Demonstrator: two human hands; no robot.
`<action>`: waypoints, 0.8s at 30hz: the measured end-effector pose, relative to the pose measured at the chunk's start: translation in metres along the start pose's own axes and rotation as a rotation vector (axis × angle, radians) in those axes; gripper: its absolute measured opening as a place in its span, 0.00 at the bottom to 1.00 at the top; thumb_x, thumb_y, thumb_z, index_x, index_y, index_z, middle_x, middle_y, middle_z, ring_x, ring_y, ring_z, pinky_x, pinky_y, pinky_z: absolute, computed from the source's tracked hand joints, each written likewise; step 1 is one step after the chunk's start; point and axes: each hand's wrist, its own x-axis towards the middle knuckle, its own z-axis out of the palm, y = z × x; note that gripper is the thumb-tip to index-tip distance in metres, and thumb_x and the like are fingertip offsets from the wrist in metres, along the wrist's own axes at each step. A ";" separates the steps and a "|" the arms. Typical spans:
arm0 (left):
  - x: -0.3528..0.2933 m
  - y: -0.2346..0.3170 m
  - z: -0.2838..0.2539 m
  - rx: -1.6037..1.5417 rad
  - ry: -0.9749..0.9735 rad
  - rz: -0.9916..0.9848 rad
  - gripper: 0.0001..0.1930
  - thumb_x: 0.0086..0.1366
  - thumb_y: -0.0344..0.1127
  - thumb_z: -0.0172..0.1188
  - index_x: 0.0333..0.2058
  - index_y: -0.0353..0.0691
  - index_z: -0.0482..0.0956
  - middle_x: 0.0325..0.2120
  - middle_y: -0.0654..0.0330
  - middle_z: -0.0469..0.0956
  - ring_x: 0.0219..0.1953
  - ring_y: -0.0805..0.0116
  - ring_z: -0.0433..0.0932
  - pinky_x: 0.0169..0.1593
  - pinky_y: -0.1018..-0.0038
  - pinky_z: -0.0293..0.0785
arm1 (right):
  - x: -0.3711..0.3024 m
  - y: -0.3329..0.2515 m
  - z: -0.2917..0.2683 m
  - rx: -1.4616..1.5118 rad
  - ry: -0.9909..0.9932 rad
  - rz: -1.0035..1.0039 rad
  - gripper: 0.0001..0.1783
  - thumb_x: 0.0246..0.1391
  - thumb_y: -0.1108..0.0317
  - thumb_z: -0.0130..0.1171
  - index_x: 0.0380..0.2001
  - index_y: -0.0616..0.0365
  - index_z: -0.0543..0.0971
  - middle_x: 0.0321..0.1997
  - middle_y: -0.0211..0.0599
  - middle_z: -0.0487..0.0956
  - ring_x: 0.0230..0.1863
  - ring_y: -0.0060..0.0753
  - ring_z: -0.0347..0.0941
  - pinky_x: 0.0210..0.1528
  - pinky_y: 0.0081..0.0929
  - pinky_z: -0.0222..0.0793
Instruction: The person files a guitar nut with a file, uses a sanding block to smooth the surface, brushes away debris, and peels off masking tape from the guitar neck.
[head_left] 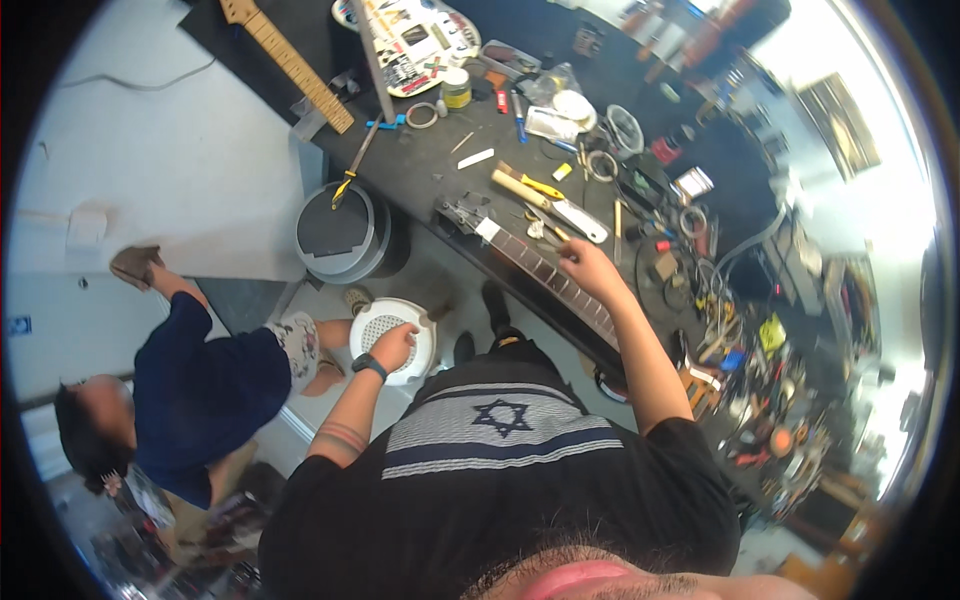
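A guitar neck with a dark fretboard (545,272) and a black headstock (462,214) lies along the near edge of the black bench. Over its frets is my right hand (592,268), its fingers curled together at the strip's far edge. Something small and dark may be at those fingertips, too small to name. My left hand (393,346), with a dark band on the wrist, is held up in front of a white perforated stool (421,316). Its fingers are curled in, and whatever they may hold is hidden. Beyond the neck lie a yellow-handled tool (541,187) and a white-bladed tool (580,220).
A maple guitar neck (300,75) rests at the bench's far left. Below it stands a round lidded bin (335,235) with a yellow-handled tool (342,188) above. Tools and cables (715,310) crowd the right side. Another person (215,385) in dark blue is at my left.
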 end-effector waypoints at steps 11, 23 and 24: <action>-0.153 0.042 0.049 -0.348 0.401 -0.665 0.13 0.66 0.23 0.57 0.48 0.39 0.81 0.42 0.48 0.85 0.43 0.51 0.87 0.49 0.62 0.81 | 0.481 -0.067 -0.053 0.290 0.820 -0.326 0.09 0.60 0.74 0.59 0.41 0.63 0.84 0.45 0.52 0.86 0.49 0.57 0.82 0.55 0.45 0.76; -0.171 0.105 0.088 -0.394 0.423 -0.894 0.10 0.67 0.26 0.61 0.46 0.34 0.82 0.36 0.53 0.86 0.39 0.62 0.86 0.46 0.68 0.81 | 0.530 -0.065 -0.040 -0.029 0.598 -0.287 0.27 0.54 0.67 0.74 0.57 0.57 0.80 0.53 0.48 0.82 0.57 0.55 0.78 0.63 0.46 0.73; -0.161 0.112 0.081 -0.533 0.447 -0.938 0.10 0.69 0.28 0.62 0.48 0.35 0.82 0.37 0.52 0.86 0.39 0.62 0.86 0.46 0.69 0.81 | 0.504 -0.075 -0.048 -0.030 0.608 -0.288 0.27 0.54 0.67 0.74 0.57 0.57 0.80 0.53 0.48 0.82 0.57 0.55 0.78 0.63 0.46 0.73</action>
